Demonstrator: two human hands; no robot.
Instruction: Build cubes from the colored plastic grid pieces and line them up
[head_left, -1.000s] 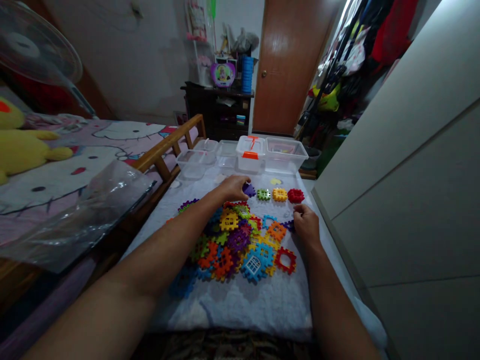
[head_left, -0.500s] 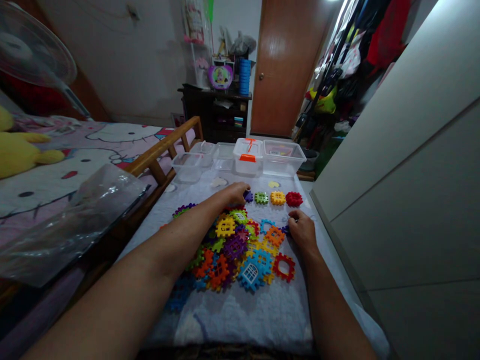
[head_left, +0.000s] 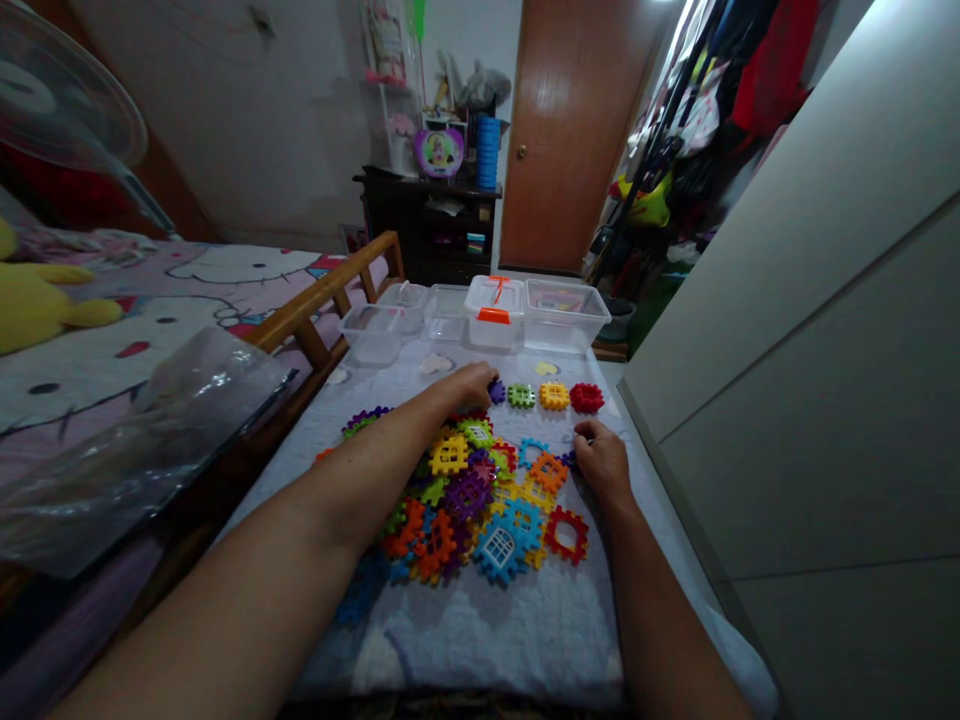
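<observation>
A heap of colourful interlocking plastic tiles [head_left: 480, 500] lies on a white padded cloth [head_left: 495, 620]. Beyond it runs a row of single tiles: purple [head_left: 496, 391], green [head_left: 521, 396], yellow-orange [head_left: 554, 396], red [head_left: 586, 398]. My left hand [head_left: 469, 385] reaches across the heap, its fingers closed on the purple tile at the row's left end. My right hand [head_left: 600, 455] rests at the heap's right edge, fingers curled over a small purple tile [head_left: 571, 460].
Clear plastic boxes [head_left: 566, 312], one with an orange latch [head_left: 493, 310], stand at the cloth's far end. A wooden bed rail [head_left: 322, 300] and a crumpled clear plastic bag [head_left: 142, 430] lie to the left. A pale cabinet wall [head_left: 810, 350] runs along the right.
The view has shifted slightly. My left hand has stayed on the purple tile at the row's end; my right hand has hardly moved.
</observation>
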